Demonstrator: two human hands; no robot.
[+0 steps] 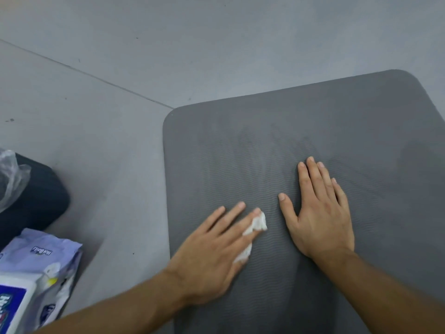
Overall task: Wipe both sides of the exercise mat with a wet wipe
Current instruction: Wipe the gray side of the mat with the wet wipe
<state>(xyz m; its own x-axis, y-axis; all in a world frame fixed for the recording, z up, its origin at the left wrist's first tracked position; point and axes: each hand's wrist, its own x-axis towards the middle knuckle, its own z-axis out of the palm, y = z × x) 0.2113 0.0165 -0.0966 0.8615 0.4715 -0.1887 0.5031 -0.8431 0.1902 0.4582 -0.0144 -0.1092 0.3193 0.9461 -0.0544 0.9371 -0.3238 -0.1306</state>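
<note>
A dark grey exercise mat (301, 131) with a fine ribbed surface lies flat on the floor, its far end with rounded corners in view. My left hand (212, 251) lies flat on the mat near its left edge, fingers straight, pressing a crumpled white wet wipe (255, 225) against the surface. The wipe shows at my fingertips and beside my palm. My right hand (317, 213) rests flat on the mat just to the right, fingers straight and together, holding nothing.
A light grey tiled floor (168, 44) surrounds the mat. At the left edge stands a black bin (41, 196) with a clear plastic liner. Two packs of wet wipes (41, 266) lie at the bottom left, close to my left forearm.
</note>
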